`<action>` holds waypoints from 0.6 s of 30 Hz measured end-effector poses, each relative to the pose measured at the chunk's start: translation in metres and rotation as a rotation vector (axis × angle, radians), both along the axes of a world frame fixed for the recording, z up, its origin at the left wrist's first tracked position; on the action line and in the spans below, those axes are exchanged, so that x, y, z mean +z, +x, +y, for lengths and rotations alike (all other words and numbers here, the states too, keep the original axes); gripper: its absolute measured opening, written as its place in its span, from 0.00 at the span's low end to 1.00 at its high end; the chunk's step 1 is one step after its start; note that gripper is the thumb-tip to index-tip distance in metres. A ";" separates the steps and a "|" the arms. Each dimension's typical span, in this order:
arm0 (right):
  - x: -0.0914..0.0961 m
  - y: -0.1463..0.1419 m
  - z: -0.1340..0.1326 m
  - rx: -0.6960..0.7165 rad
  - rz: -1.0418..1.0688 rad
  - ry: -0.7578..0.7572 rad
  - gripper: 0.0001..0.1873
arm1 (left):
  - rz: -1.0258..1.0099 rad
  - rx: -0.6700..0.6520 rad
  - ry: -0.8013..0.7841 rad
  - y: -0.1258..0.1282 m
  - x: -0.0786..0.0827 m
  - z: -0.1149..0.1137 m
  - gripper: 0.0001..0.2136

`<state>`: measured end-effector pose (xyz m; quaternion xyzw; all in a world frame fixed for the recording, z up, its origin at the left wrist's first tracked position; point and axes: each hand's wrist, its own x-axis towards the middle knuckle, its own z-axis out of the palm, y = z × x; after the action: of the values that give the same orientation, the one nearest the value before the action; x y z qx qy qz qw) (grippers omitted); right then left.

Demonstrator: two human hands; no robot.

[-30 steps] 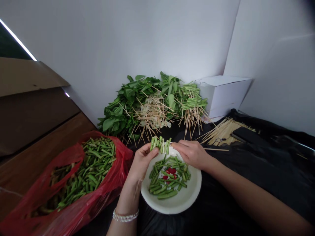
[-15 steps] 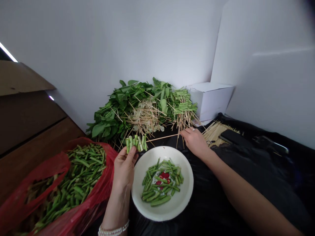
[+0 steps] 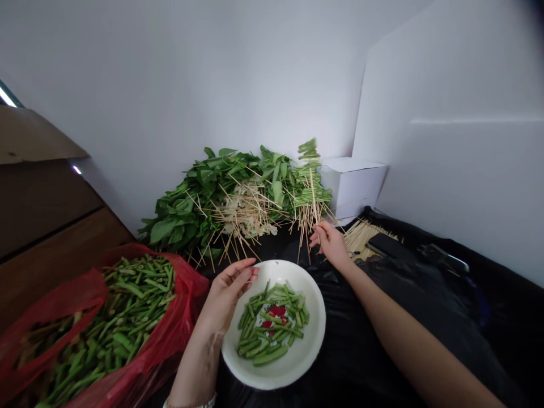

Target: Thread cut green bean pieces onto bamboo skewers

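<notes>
My right hand (image 3: 330,245) pinches the bare end of a wooden skewer (image 3: 313,192). A row of short green vegetable stems (image 3: 307,148) is threaded on its far end, blurred, above a pile of similar stem skewers (image 3: 313,197). Over the left rim of a white bowl (image 3: 317,343), my left hand (image 3: 227,292) is loosely curled with its fingers a little apart, nothing visible in it. Cut green stems (image 3: 266,358) lie in the bowl, partly covering a red pattern on its bottom.
On the left, a red plastic bag (image 3: 187,300) is full of cut stems. Leafy greens (image 3: 170,221) and skewers with pale pieces (image 3: 246,198) lie along the wall. At right are a white box (image 3: 359,184), loose wooden skewers (image 3: 361,235) and a dark phone-like object (image 3: 386,246).
The stem skewer has left my left hand; my right hand has swung it upright over the pile. My left hand has lowered slightly toward the bowl and loosened. The view has shifted slightly.
</notes>
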<state>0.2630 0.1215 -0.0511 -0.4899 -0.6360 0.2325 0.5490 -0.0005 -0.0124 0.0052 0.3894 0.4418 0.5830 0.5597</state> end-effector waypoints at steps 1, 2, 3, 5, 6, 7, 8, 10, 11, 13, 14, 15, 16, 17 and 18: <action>-0.001 0.001 0.002 0.005 0.028 -0.024 0.19 | 0.002 -0.007 -0.006 0.000 0.000 0.000 0.16; -0.003 0.002 0.005 0.007 0.051 -0.049 0.19 | 0.006 -0.013 -0.012 0.001 -0.001 0.000 0.16; -0.004 0.003 0.007 0.008 0.071 -0.073 0.19 | 0.009 -0.017 -0.016 0.001 -0.001 -0.001 0.16; -0.008 0.006 0.012 0.013 0.093 -0.121 0.19 | 0.012 -0.023 -0.015 0.001 0.000 -0.001 0.16; -0.010 0.007 0.014 0.017 0.097 -0.142 0.19 | 0.012 -0.025 -0.012 0.001 0.000 -0.001 0.16; -0.012 0.008 0.015 0.020 0.097 -0.159 0.19 | 0.012 -0.027 -0.008 0.001 0.000 -0.001 0.15; -0.014 0.008 0.016 0.022 0.093 -0.171 0.19 | 0.010 -0.030 -0.005 0.001 0.001 -0.001 0.15; -0.017 0.007 0.016 0.017 0.077 -0.179 0.18 | 0.004 -0.034 -0.007 0.001 0.002 -0.002 0.15; -0.018 0.006 0.016 0.010 0.064 -0.178 0.18 | 0.001 -0.036 -0.010 0.001 0.002 -0.002 0.16; -0.020 0.004 0.016 -0.012 0.025 -0.174 0.18 | -0.004 -0.039 -0.016 0.001 0.002 -0.001 0.16; -0.021 0.004 0.016 -0.026 -0.001 -0.174 0.18 | -0.005 -0.040 -0.017 0.001 0.002 -0.001 0.16; -0.021 0.004 0.017 -0.043 -0.032 -0.176 0.18 | -0.003 -0.042 -0.018 0.000 0.002 -0.001 0.16; -0.021 0.004 0.017 -0.062 -0.069 -0.180 0.18 | 0.001 -0.045 -0.018 0.000 0.001 -0.001 0.16; -0.021 0.005 0.018 -0.081 -0.112 -0.187 0.17 | 0.007 -0.048 -0.018 0.000 0.000 -0.001 0.16; -0.020 0.005 0.018 -0.102 -0.160 -0.195 0.17 | 0.015 -0.052 -0.019 0.000 0.000 -0.001 0.16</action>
<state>0.2684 0.1400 -0.0715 -0.5895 -0.6265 0.2251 0.4576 -0.0009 -0.0131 0.0051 0.3996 0.4412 0.5612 0.5751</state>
